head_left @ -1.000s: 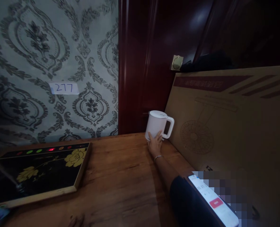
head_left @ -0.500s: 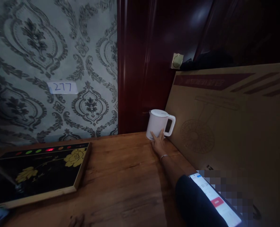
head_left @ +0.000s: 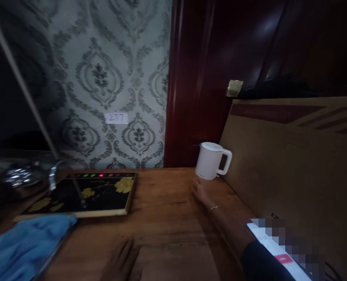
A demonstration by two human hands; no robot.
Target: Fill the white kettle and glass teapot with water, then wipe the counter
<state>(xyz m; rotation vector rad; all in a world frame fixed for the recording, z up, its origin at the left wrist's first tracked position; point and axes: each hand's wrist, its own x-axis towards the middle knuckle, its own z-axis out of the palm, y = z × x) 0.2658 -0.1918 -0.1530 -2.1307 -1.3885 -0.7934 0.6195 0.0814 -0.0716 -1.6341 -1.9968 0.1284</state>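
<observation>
You are drawing your emptied right hand [head_left: 202,194] away from the kettle [head_left: 208,162], now standing unsupported, your left hand [head_left: 123,259] lying loose leftward.

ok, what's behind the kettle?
Behind the kettle stands the dark red panel; the box shows behind its handle. The kettle's body covers the patch of panel and table directly at its back, so anything there can't be seen.

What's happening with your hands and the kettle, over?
Right hand near white kettle, not gripping it. Left hand at tabletop. Kettle upright, cardboard box close beside it.
</observation>
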